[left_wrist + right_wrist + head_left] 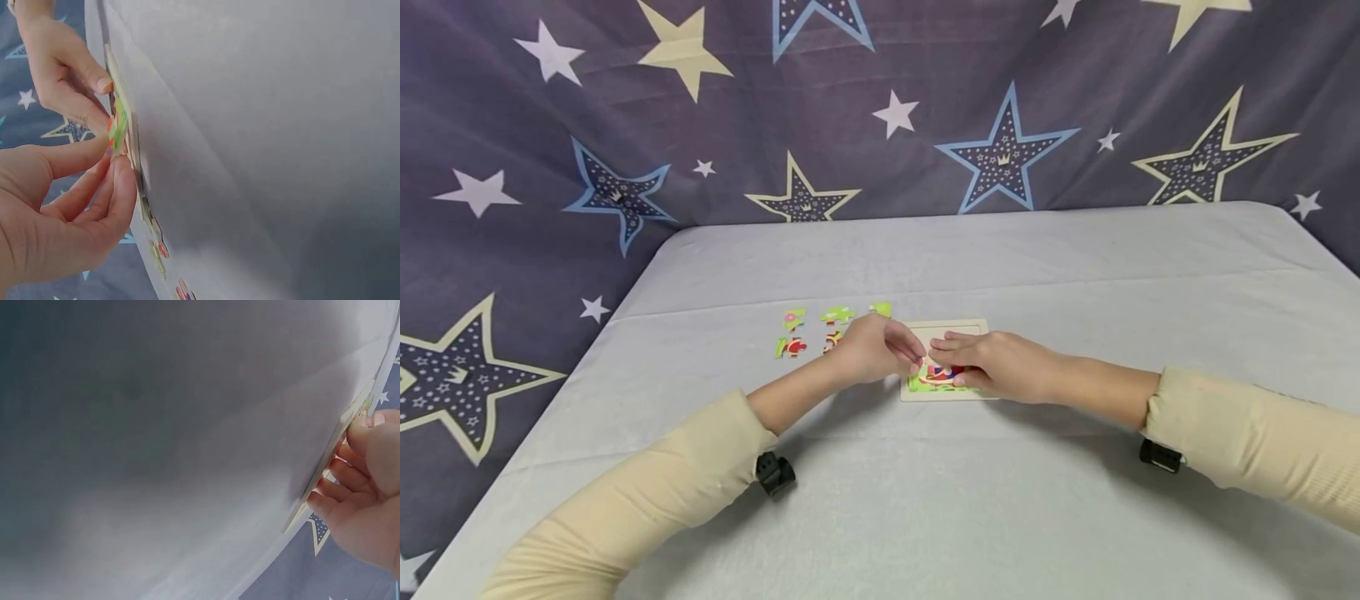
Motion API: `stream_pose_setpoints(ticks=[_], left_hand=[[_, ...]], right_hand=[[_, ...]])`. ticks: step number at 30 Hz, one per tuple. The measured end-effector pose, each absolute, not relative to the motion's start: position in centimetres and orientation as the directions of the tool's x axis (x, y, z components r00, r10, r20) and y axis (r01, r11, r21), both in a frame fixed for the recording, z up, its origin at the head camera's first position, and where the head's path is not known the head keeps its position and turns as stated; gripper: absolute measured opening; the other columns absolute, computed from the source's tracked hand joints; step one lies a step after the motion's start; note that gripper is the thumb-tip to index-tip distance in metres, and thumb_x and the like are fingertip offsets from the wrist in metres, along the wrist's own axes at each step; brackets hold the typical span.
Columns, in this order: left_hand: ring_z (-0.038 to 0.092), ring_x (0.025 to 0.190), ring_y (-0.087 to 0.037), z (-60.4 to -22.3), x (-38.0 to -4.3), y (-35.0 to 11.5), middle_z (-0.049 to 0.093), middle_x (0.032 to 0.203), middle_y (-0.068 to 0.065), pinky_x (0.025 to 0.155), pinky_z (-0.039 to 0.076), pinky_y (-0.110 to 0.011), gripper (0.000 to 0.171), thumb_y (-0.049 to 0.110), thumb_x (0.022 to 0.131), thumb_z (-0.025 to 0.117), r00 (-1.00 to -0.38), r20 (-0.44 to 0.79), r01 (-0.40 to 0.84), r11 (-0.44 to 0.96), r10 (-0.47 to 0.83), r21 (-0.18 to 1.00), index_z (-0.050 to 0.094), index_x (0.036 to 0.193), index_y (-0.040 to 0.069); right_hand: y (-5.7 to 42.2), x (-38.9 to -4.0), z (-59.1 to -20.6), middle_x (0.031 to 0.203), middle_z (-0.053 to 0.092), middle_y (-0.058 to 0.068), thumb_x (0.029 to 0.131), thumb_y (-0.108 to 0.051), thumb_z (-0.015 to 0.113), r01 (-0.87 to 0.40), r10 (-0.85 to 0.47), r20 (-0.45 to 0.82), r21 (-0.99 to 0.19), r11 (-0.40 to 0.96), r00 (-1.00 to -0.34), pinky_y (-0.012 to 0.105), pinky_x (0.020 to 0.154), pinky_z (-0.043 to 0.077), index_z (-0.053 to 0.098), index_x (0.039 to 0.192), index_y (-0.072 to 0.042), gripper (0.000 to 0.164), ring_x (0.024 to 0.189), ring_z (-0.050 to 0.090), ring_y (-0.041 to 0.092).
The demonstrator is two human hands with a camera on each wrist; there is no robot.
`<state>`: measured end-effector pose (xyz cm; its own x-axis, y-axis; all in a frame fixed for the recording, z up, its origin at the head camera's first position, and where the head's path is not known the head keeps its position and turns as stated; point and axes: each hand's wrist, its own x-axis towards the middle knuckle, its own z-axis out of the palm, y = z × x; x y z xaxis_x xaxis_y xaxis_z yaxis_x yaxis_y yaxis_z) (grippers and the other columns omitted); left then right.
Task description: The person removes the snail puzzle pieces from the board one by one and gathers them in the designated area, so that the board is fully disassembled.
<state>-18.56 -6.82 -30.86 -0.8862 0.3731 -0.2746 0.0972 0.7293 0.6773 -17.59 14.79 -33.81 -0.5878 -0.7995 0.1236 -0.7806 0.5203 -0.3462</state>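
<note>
A shallow wooden puzzle board (947,397) lies on the table, partly filled with red and green jigsaw pieces (938,377) along its near side. My left hand (880,348) is at the board's left side, pinching a small puzzle piece between thumb and fingertips; most of that piece is hidden. Over the right part of the board, my right hand (1011,365) rests with its fingers reaching across and touching the board and pieces. In the right wrist view the fingers of this hand (359,481) lie along the board's edge.
Left of the board are several loose pieces, among them a green one with a pink spot (793,318), a red and green one (790,347) and a green one (837,314). A pale cloth covers the table (910,500). Behind hangs a star-patterned curtain (910,167).
</note>
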Motion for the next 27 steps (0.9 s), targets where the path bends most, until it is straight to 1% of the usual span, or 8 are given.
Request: stream_pose_setpoints(ticks=[5,14,18,22,27], left_hand=[[0.068,0.083,-0.010,-30.76,-18.45,-6.99,0.076,0.093,-0.005,0.074,0.051,-0.020,0.016,0.008,0.080,0.076,-0.888,-0.285,0.067,0.713,0.362,0.698,0.075,0.096,0.009],[0.068,0.085,-0.011,-31.02,-18.20,-7.30,0.076,0.095,-0.007,0.069,0.048,-0.017,0.020,0.009,0.081,0.076,-0.895,-0.317,-0.036,0.655,0.315,0.754,0.075,0.100,0.010],[0.068,0.086,-0.012,-31.13,-18.04,-7.32,0.076,0.099,-0.008,0.069,0.052,-0.019,0.023,0.007,0.080,0.076,-0.892,-0.341,-0.095,0.614,0.297,0.784,0.074,0.103,0.010],[0.069,0.083,-0.011,-31.38,-17.93,-7.31,0.075,0.101,-0.009,0.069,0.055,-0.021,0.025,0.005,0.079,0.076,-0.891,-0.349,-0.123,0.587,0.289,0.800,0.074,0.104,0.009],[0.068,0.078,-0.007,-31.56,-17.90,-7.68,0.076,0.096,-0.009,0.066,0.054,-0.020,0.025,0.005,0.077,0.077,-0.908,-0.316,-0.112,0.568,0.275,0.816,0.075,0.102,0.008]], right_hand=[[14.70,-17.62,-33.71,0.134,0.059,0.014,0.088,-0.006,0.067,-0.778,-0.799,0.118,-0.347,0.523,-0.590,0.045,0.101,0.048,0.055,0.132,0.000,0.046,0.130,0.052,0.033],[14.61,-17.55,-33.67,0.133,0.060,0.015,0.088,-0.004,0.066,-0.776,-0.797,0.117,-0.346,0.527,-0.593,0.046,0.102,0.047,0.056,0.132,0.000,0.045,0.129,0.052,0.033],[14.62,-17.55,-33.68,0.133,0.060,0.014,0.088,-0.003,0.066,-0.778,-0.796,0.124,-0.345,0.525,-0.593,0.046,0.102,0.047,0.056,0.132,-0.001,0.045,0.129,0.052,0.033],[14.64,-17.55,-33.71,0.133,0.060,0.014,0.088,-0.004,0.066,-0.777,-0.796,0.123,-0.345,0.526,-0.593,0.046,0.102,0.047,0.056,0.132,-0.001,0.045,0.129,0.052,0.033],[14.61,-17.52,-33.70,0.134,0.059,0.014,0.088,-0.003,0.066,-0.774,-0.795,0.114,-0.346,0.531,-0.596,0.046,0.103,0.046,0.056,0.132,0.000,0.045,0.130,0.052,0.033]])
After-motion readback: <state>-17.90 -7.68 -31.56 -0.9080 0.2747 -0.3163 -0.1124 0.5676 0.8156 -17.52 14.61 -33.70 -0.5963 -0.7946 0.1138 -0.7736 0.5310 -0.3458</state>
